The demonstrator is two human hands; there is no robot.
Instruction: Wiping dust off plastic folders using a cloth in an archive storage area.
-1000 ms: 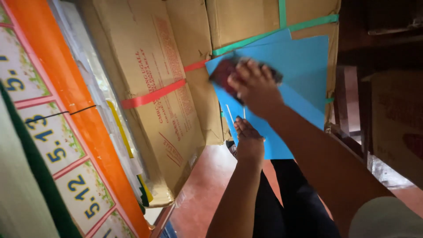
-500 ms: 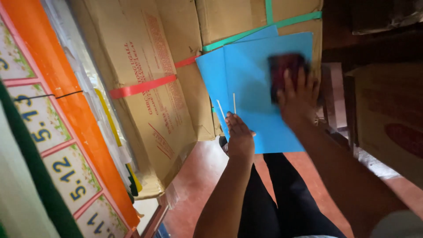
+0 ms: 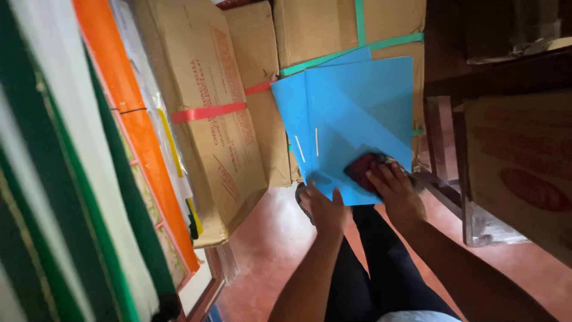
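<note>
The left hand (image 3: 323,210) is holding up a stack of blue folders (image 3: 351,125) by the bottom edge — its fingers are pinching that edge. The right hand (image 3: 398,194) is pressing a dark red cloth (image 3: 364,169) flat on the folders' lower right corner, fingers spread. Cardboard boxes (image 3: 220,113) are standing just behind — tied with red and green straps.
</note>
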